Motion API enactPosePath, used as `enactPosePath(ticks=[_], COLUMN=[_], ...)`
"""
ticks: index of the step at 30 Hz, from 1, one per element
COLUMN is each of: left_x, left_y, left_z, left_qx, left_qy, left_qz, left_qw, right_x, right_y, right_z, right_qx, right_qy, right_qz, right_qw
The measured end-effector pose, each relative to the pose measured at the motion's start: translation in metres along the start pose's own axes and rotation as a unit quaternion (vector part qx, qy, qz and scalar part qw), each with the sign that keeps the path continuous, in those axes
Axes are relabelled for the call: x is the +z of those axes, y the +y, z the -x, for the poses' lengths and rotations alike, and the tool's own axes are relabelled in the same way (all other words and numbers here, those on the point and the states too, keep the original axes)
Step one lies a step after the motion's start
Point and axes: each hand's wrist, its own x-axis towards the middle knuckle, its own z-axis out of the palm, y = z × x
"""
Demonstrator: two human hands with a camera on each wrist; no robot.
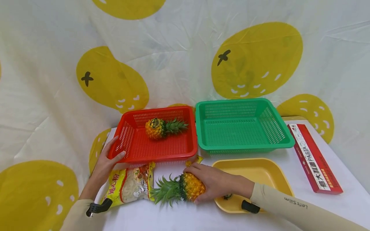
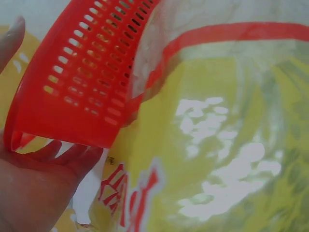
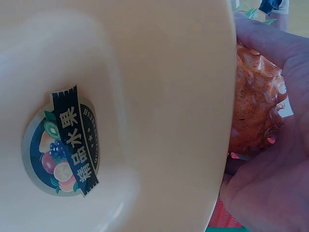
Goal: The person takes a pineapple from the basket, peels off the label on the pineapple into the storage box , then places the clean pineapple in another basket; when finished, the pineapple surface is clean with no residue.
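White counter (image 1: 162, 219), fruit-print cloth (image 1: 173, 70): lower centre, the right hand (image 1: 210, 180) clamps its fingers on a pineapple (image 1: 192, 187) — long axis crosswise, crown (image 1: 168, 190) leftward — below the red basket (image 1: 144, 149), whose lower-left corner the left hand (image 1: 104, 163) grips.

2x pineaps (image 1: 192, 186) | 2x bskts (image 1: 156, 149) | 1x tray (image 1: 254, 170) | 1x bag (image 1: 134, 184) | 1x pasta bx (image 1: 315, 160)

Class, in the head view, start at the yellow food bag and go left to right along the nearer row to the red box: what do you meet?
Yellow food bag → pineapple → right hand → yellow tray → red box
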Motion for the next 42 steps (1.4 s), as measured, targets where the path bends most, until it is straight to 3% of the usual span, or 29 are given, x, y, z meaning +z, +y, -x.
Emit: enactPosePath(ticks=[5, 13, 18, 24, 33, 42], left_x=[0.002, 0.005, 0.006, 0.007, 0.004, 0.002], left_y=[-0.004, -0.013, -0.015, -0.017, -0.014, -0.017], left_z=[-0.001, -0.003, -0.004, -0.005, -0.005, -0.004], left_qx=[-0.006, -0.015, -0.017, -0.008, 0.004, 0.007], left_qy=[0.003, 0.003, 0.003, 0.003, 0.003, 0.005], left_qz=[-0.028, 0.024, 0.028, 0.011, -0.015, -0.022], left_qw=[0.9996, 0.9996, 0.9995, 0.9999, 0.9999, 0.9997], right_x=[0.000, 0.001, 0.001, -0.001, -0.021, -0.043], right_y=[-0.001, -0.002, -0.002, -0.002, -0.012, -0.019], right_z=[0.000, 0.000, 0.001, 0.004, 0.005, 0.014], right_qx=[0.000, 0.000, -0.001, -0.012, -0.053, -0.043], right_qy=[0.002, 0.006, 0.015, 0.029, 0.054, 0.045], right_qz=[0.006, 0.018, 0.032, 0.011, 0.001, -0.008], right_qw=[1.0000, 0.9998, 0.9994, 0.9994, 0.9971, 0.9980])
